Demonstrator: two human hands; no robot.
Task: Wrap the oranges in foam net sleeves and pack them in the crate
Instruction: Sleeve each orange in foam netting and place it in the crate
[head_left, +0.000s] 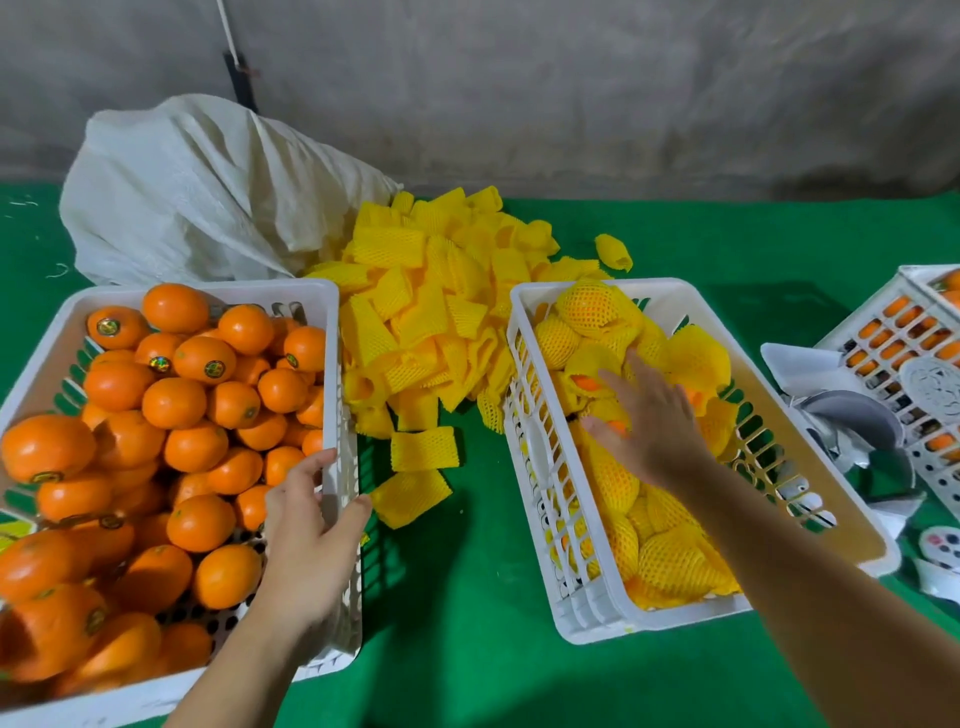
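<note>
A: Oranges (174, 402) first — where do they stand?

B: Most are bare, heaped high in the big white crate on the left (311, 291), glossy and round, many with small stickers. That heap is what is left, and it looks like the larger share.

A: And the finished ones?

B: In the packing crate (675, 296) on the right of the green desk (467, 597). The wrapped oranges (670, 561) cover its floor, each inside a yellow foam net, soft and open-meshed, orange showing at the ends. I'd judge it partly filled, with room above.

A: Sleeves enough?

B: Plenty. A pile of foam net sleeves (426, 312) lies between the two crates, short flattened tubes spilling from a crumpled white sack (197, 187).

A: The hands?

B: The left hand (311, 540) grips the near right rim of the orange crate, thumb inside, fingers (358, 509) curled over the outside wall. The right hand (649, 415) hangs over the wrapped fruit, fingers spread and straight, holding nothing; whether it touches them I cannot tell.
</note>
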